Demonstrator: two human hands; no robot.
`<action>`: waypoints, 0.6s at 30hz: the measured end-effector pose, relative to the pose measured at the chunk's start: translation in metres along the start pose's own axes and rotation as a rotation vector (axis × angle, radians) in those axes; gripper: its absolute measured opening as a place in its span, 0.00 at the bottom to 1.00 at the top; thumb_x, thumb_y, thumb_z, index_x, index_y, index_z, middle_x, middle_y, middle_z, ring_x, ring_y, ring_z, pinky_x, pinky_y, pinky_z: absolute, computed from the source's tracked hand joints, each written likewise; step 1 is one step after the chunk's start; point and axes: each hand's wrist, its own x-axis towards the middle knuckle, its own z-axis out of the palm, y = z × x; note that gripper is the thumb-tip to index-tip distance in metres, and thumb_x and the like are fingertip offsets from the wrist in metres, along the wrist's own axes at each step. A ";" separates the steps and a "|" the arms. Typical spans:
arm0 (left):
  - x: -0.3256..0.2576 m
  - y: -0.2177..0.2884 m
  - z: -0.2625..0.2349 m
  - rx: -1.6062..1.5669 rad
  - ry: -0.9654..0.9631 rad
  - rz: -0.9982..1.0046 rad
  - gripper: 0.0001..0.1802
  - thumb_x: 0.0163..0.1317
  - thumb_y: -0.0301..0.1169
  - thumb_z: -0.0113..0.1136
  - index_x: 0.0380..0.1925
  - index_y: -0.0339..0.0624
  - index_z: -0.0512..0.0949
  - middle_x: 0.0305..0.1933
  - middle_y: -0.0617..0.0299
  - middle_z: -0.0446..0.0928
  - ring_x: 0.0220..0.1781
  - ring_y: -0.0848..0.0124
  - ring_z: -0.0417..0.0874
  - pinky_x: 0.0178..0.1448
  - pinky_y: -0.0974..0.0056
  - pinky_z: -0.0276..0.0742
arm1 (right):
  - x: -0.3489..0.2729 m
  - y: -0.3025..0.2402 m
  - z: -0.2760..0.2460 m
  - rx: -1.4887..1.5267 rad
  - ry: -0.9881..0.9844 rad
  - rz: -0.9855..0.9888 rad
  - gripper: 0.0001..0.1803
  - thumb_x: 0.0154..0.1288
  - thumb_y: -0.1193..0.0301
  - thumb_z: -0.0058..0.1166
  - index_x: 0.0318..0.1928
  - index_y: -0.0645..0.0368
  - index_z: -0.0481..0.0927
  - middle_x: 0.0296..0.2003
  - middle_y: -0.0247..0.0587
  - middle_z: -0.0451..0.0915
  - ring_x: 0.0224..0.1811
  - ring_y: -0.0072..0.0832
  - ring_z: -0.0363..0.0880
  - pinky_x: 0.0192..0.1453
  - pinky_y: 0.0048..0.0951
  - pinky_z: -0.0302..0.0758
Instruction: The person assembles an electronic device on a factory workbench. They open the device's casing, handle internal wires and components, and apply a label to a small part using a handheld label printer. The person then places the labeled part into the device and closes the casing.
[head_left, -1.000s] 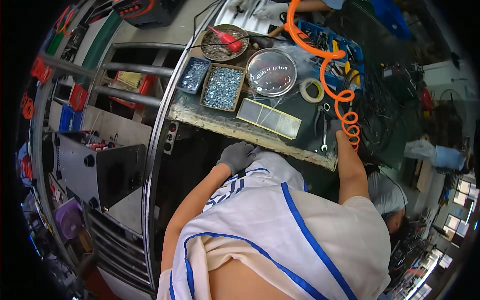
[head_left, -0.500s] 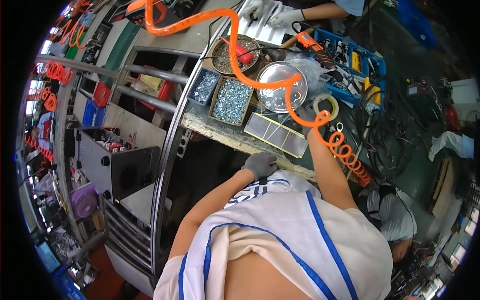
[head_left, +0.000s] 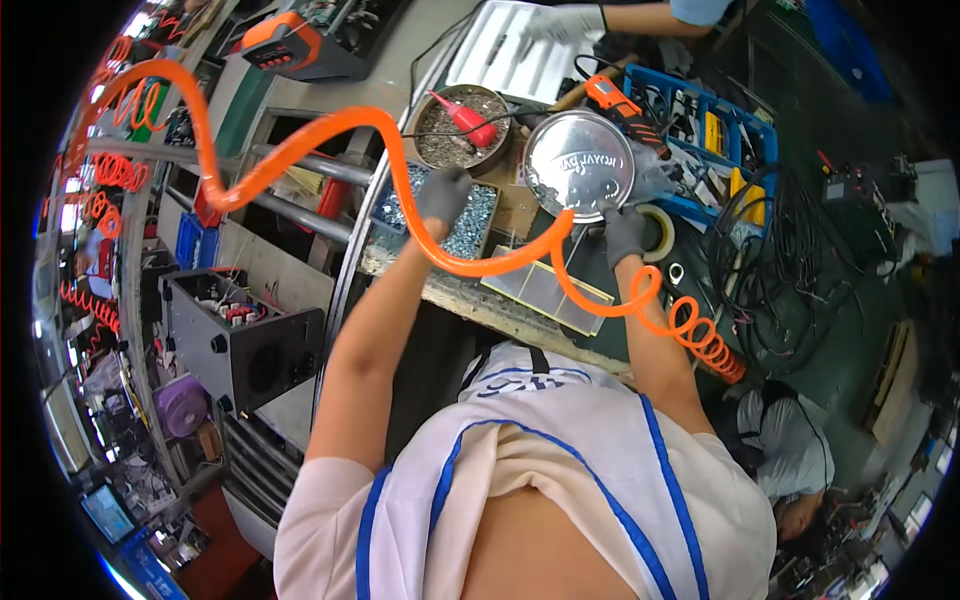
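My left hand (head_left: 443,195), in a grey glove, reaches down into a square tray of small screws (head_left: 470,218) on the workbench; its fingers curl into the screws and what they hold is hidden. My right hand (head_left: 623,232), also gloved, grips the lower right rim of a round shiny metal tin lid (head_left: 580,165). An orange coiled air hose (head_left: 330,130) loops across both forearms. A clear flat compartment box (head_left: 545,290) lies at the bench's near edge between my arms.
A round bowl of screws with a red tool (head_left: 462,125) stands behind the tray. A tape roll (head_left: 660,232), a blue bin of tools (head_left: 715,135) and an orange power tool (head_left: 620,105) lie right. Another person's gloved hand (head_left: 560,22) rests on a white tray opposite. Cables (head_left: 790,270) trail right.
Both my hands have gone up from the bench's near edge: the left into the screw tray, the right to the tin lid. The orange hose now swings across the whole view.
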 end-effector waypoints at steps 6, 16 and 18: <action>0.061 0.005 -0.001 0.260 -0.068 -0.063 0.16 0.53 0.41 0.51 0.36 0.46 0.81 0.40 0.49 0.79 0.44 0.52 0.79 0.50 0.54 0.73 | -0.019 -0.043 -0.053 -0.016 -0.130 0.063 0.07 0.58 0.71 0.54 0.34 0.61 0.77 0.20 0.35 0.76 0.14 0.19 0.71 0.16 0.18 0.65; 0.041 0.025 0.020 0.121 0.270 0.349 0.07 0.52 0.33 0.56 0.29 0.45 0.81 0.30 0.53 0.76 0.38 0.54 0.76 0.43 0.53 0.72 | -0.010 -0.058 -0.119 0.233 -0.067 0.118 0.11 0.62 0.70 0.52 0.40 0.66 0.76 0.25 0.39 0.78 0.20 0.25 0.75 0.23 0.23 0.71; 0.023 0.034 0.024 0.078 0.303 0.432 0.08 0.52 0.32 0.56 0.31 0.45 0.80 0.29 0.53 0.76 0.37 0.54 0.76 0.42 0.53 0.72 | -0.008 -0.066 -0.118 0.331 -0.009 0.063 0.11 0.62 0.70 0.52 0.40 0.66 0.76 0.28 0.40 0.79 0.23 0.26 0.76 0.25 0.25 0.72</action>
